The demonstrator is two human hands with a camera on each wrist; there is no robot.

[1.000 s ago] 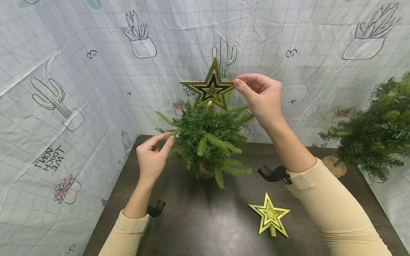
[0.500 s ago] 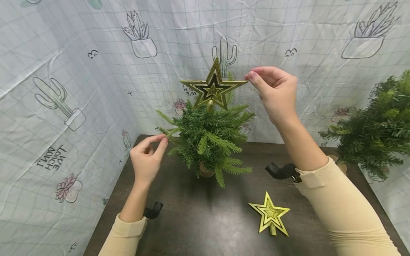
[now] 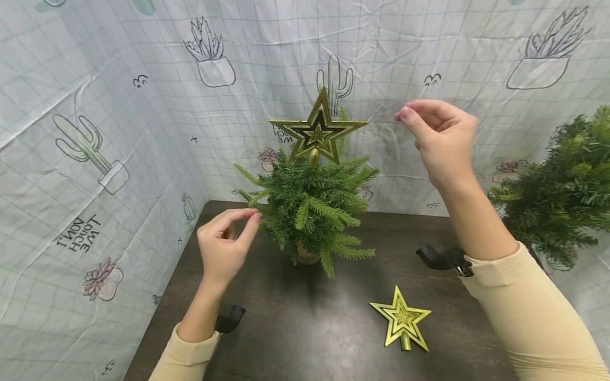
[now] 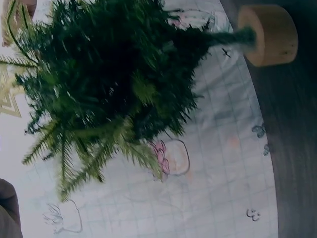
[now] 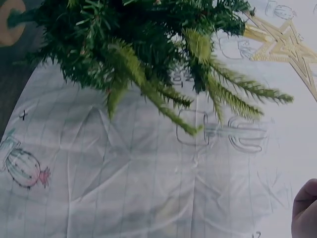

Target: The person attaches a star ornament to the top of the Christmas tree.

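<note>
A small artificial Christmas tree [image 3: 312, 203] stands upright at the back middle of the table. A dark gold star topper [image 3: 318, 129] sits upright at its crown; in the right wrist view part of this star [image 5: 285, 44] shows at the upper right. To the right of the star and apart from it hangs my right hand [image 3: 445, 140], fingers loosely curled, holding nothing visible. My left hand [image 3: 226, 241] is beside the tree's lower left branches, thumb and index tips close together; nothing shows between them. Flat on the table lies a second gold star topper [image 3: 401, 320].
Another green tree [image 3: 555, 190] stands at the right, its base hidden behind the right arm. The dark wooden table [image 3: 286, 317] meets a printed cactus cloth [image 3: 267, 58] at the back and left. In the left wrist view, the tree's round wooden base [image 4: 277, 37] shows.
My right hand has let go of the star's right point and moved right, away from it. My left hand has shifted slightly down from the left branches. The star stays on the tree.
</note>
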